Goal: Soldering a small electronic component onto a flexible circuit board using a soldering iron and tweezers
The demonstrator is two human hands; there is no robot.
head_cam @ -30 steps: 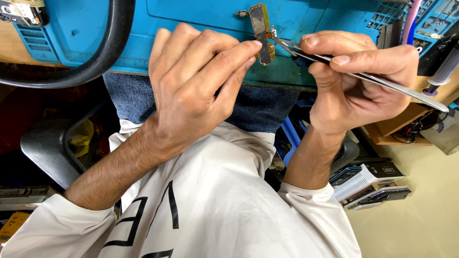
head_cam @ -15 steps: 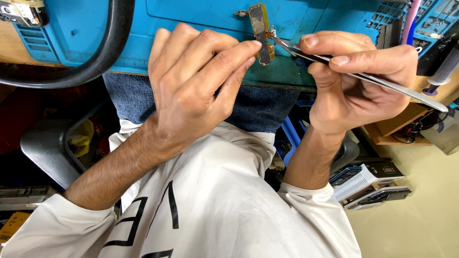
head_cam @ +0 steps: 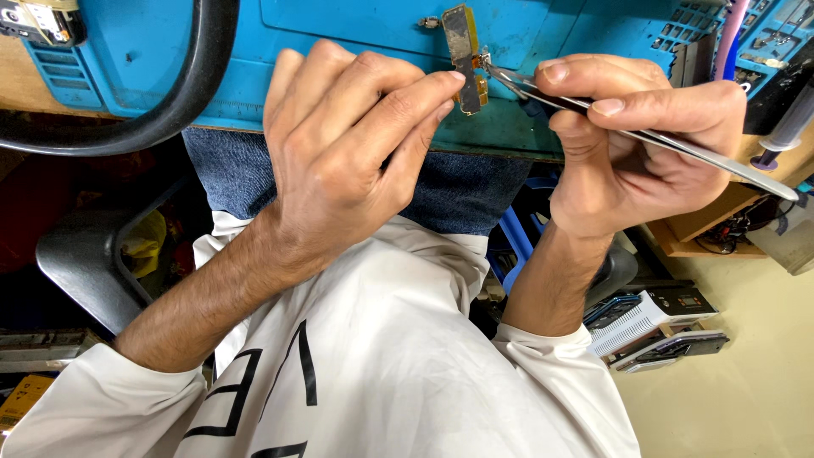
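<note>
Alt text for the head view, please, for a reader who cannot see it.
Left hand pinches a small flex part over a blue mat while the right hand holds metal tweezers, tips at the part. Below are a white shirt and jeans.

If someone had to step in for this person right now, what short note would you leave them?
Left hand: fingertips pinch a small flex circuit strip and hold it above the blue work mat.
Right hand: grips metal tweezers, their tips at the strip's right edge, on a small metal piece.
Done: strip lifted and steadied.
Left: whatever the tweezers are doing at that edge; whether the piece is free, I cannot tell.
</note>
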